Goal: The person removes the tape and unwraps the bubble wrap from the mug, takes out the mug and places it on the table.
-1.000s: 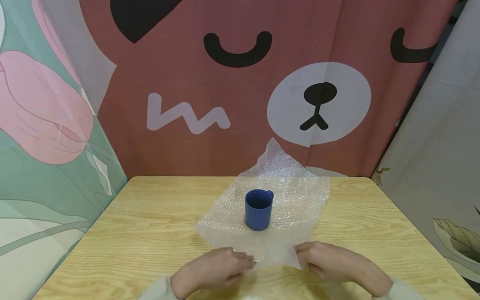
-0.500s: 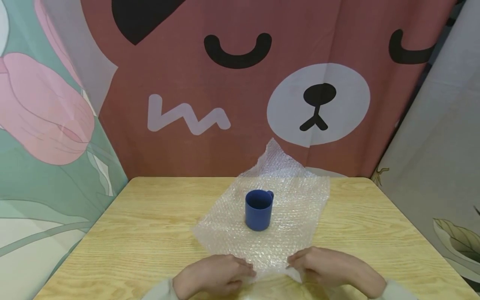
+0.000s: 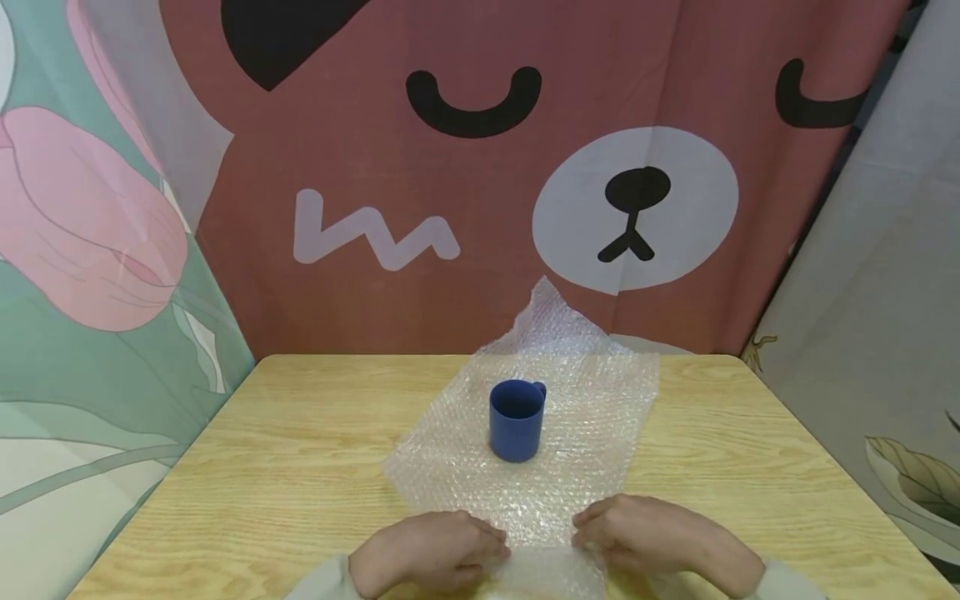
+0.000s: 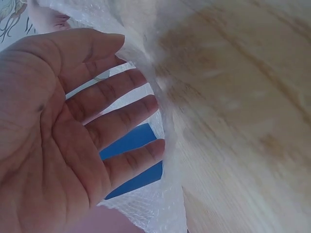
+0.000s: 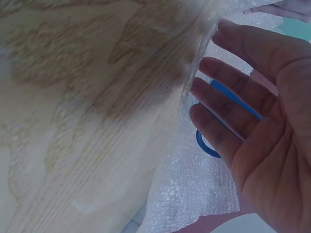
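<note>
A blue mug (image 3: 516,422) stands upright on a sheet of bubble wrap (image 3: 457,450), its handle at the far right. My left hand (image 3: 431,552) and right hand (image 3: 648,533) lie at the sheet's near end, one on each side. The left wrist view has the left thumb close to the index finger at the bubble wrap edge (image 4: 167,121), other fingertips against it. In the right wrist view the thumb (image 5: 238,34) meets the bubble wrap edge (image 5: 192,80), hiding the index finger. The mug shows blue behind the fingers in both wrist views.
The wooden table (image 3: 315,433) carries the sheet. The far corner of the wrap rises against a curtain (image 3: 360,308) printed with a bear face. Patterned cloths hang along the left (image 3: 97,392) and right (image 3: 862,333) sides.
Both hands have shifted slightly toward the near edge with the sheet's near end. The wrap's front part now extends below the hands behind a straight crease. The mug has stayed put.
</note>
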Demonstrator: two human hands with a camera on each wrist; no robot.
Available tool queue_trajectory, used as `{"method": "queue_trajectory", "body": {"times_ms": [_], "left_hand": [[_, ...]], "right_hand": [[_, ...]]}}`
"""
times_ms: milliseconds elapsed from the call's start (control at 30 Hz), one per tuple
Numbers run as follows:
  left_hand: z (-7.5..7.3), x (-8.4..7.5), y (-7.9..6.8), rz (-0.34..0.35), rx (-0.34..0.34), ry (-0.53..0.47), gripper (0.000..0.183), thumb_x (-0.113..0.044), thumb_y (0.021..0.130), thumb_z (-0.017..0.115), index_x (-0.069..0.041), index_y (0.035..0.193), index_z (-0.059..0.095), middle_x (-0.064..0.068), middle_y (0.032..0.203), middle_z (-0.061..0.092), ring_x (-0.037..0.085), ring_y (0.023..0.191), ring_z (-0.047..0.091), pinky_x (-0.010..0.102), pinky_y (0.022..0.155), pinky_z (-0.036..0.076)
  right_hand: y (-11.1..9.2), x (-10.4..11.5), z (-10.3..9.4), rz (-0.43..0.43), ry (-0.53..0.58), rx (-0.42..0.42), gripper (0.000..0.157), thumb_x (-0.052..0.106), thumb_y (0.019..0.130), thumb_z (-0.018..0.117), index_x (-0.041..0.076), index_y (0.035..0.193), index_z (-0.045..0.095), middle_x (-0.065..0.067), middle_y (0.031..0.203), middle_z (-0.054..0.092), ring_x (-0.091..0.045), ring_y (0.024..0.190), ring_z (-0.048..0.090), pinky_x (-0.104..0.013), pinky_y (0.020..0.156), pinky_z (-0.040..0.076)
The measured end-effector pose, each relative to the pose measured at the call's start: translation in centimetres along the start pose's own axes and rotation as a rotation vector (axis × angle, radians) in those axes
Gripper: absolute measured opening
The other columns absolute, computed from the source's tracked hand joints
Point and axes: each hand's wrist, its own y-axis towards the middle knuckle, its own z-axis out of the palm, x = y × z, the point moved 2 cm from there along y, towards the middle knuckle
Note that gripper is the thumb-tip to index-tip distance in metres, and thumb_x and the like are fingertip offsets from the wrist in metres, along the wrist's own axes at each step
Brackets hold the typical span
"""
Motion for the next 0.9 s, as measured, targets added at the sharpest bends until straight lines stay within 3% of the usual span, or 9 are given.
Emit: {"method": "queue_trajectory", "body": {"times_ms": [167,367,467,700,900], "left_hand": [[0.1,0.1,0.0,-0.037,0.022,-0.012,0.033,-0.010,0.088,0.066,-0.011,0.122,0.067,0.003,0.125,0.062,0.007,0.116,0.056,0.017,0.094,0.043],[0.2,0.1,-0.1,-0.055,0.035,-0.019,0.033,-0.011,0.089,0.066,-0.014,0.121,0.067,0.000,0.126,0.061,0.006,0.118,0.054,0.017,0.096,0.041],[0.2,0.1,-0.3,-0.062,0.020,-0.034,0.033,-0.012,0.088,0.066,-0.013,0.121,0.067,-0.001,0.126,0.061,0.005,0.118,0.054,0.017,0.095,0.042],[-0.8,0.2,-1.1,-0.137,-0.128,-0.120,0.037,-0.007,0.083,0.061,-0.008,0.119,0.068,-0.003,0.119,0.065,0.004,0.111,0.056,0.019,0.091,0.045],[-1.4,1.2,-2.1,-0.343,-0.328,-0.279,0.030,-0.006,0.091,0.051,-0.003,0.114,0.070,0.002,0.113,0.068,0.005,0.094,0.058,0.031,0.089,0.050]], "right_hand": [[0.1,0.1,-0.1,-0.010,0.001,-0.016,0.027,-0.002,0.081,0.072,0.013,0.103,0.075,0.006,0.107,0.069,-0.011,0.103,0.064,-0.025,0.082,0.053],[0.5,0.0,-0.7,0.013,0.055,-0.029,0.030,-0.005,0.080,0.067,0.012,0.103,0.074,0.010,0.099,0.069,0.000,0.088,0.061,-0.015,0.074,0.050],[0.8,-0.3,-1.3,0.031,0.051,-0.065,0.028,-0.003,0.083,0.065,0.008,0.107,0.074,0.006,0.103,0.070,-0.003,0.093,0.062,-0.019,0.075,0.052],[1.6,-1.2,-3.6,0.126,0.054,-0.205,0.024,0.008,0.093,0.063,0.005,0.116,0.070,0.001,0.112,0.068,-0.013,0.103,0.063,-0.035,0.084,0.054],[2.8,-2.5,-5.1,0.176,0.059,-0.413,0.025,0.011,0.093,0.064,0.006,0.117,0.069,0.000,0.111,0.069,-0.015,0.100,0.065,-0.040,0.083,0.054]]}}
